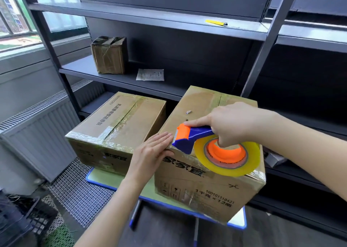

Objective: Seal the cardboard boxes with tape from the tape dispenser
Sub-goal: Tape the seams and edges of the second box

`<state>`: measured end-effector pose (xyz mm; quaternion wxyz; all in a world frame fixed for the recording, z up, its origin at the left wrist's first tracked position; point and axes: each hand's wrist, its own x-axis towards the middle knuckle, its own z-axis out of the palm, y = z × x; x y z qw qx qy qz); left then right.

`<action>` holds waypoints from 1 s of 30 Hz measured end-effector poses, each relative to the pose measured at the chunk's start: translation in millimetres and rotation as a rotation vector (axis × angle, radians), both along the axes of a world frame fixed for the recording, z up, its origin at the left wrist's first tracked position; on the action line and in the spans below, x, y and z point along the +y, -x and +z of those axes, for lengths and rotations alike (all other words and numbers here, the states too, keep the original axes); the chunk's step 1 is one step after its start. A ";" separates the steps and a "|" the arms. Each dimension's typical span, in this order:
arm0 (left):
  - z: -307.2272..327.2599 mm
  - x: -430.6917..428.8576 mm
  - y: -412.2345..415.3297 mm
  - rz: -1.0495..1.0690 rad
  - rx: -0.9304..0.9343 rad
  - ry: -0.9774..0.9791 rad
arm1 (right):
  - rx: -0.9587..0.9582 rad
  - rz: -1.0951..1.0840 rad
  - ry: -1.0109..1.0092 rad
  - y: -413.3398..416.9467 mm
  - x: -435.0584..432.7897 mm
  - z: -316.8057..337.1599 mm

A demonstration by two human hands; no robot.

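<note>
Two taped cardboard boxes stand side by side on a low blue-edged platform (pixel 105 179). The right box (pixel 197 115) is the nearer one; the left box (pixel 120 122) sits a little farther back. My right hand (pixel 231 124) grips a blue and orange tape dispenser (pixel 189 136) carrying a roll of clear yellowish tape (pixel 228 157), with my index finger laid along its orange top. The dispenser's blade end sits at the right box's front left top edge. My left hand (pixel 150 151) presses flat, fingers straight, on that same corner beside the blade.
Dark metal shelving (pixel 150 17) rises behind the boxes. A small taped box (pixel 109 55) and a paper slip (pixel 150 75) lie on the middle shelf, a yellow utility knife (pixel 216 22) on the upper one. A radiator (pixel 41 130) stands left, a black crate (pixel 20 214) bottom left.
</note>
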<state>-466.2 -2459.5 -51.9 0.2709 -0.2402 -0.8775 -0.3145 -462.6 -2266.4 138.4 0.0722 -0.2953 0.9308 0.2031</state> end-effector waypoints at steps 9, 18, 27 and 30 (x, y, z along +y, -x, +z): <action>3.3 3.4 -4.2 0.084 -0.088 -0.068 | -0.139 -0.073 0.027 1.4 24.0 9.4; 4.5 22.3 -8.9 0.124 -0.004 0.018 | -0.204 -0.211 0.017 -13.6 85.9 10.6; 18.1 25.8 -14.1 0.151 -0.081 0.126 | -0.231 -0.261 -0.061 -24.9 112.6 7.9; 22.2 28.0 -15.8 0.167 -0.094 0.142 | -0.208 -0.206 -0.085 -22.7 113.4 5.6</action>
